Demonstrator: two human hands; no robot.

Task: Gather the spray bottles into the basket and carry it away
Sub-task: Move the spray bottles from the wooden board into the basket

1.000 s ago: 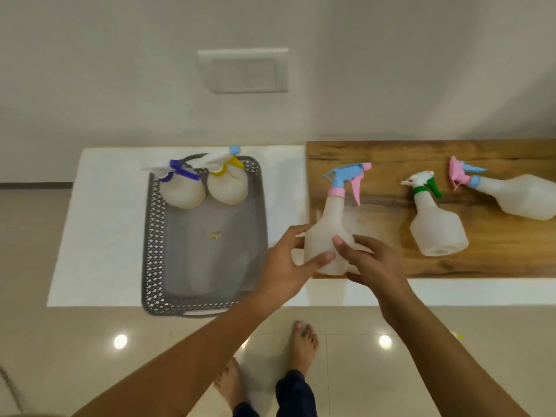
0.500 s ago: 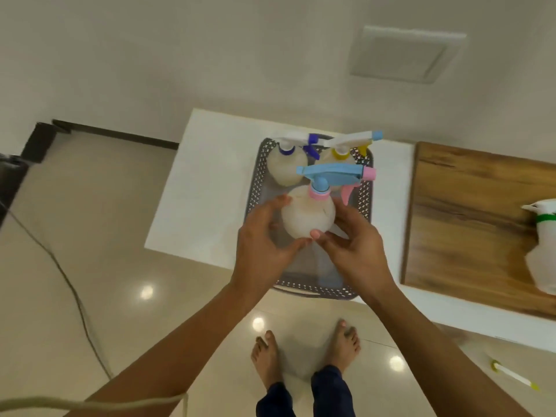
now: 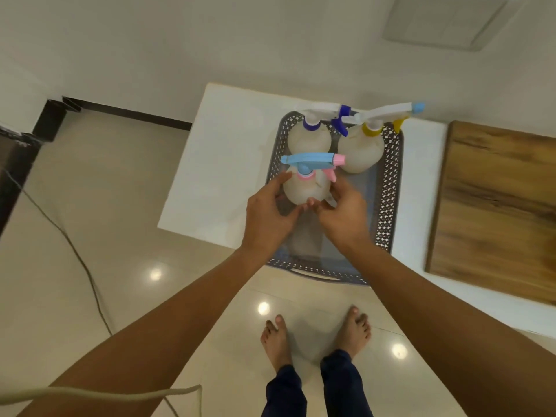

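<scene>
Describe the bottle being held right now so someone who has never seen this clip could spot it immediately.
Find the grey perforated basket on the white table. Three upright spray bottles are inside it; two stand side by side at its far end. The held bottle is the nearer one, cupped between the left hand and the right hand, and it alone has a light blue sprayer with a pink nozzle, collar and trigger.

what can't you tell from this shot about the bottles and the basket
Head view only:
- Base of the blue-and-pink bottle: left hand and right hand cover it, so set down or not is unclear.
- Basket floor: partly hidden by hands and bottles.
- Wooden board: cut by the right edge; any bottles there are unseen.
</scene>
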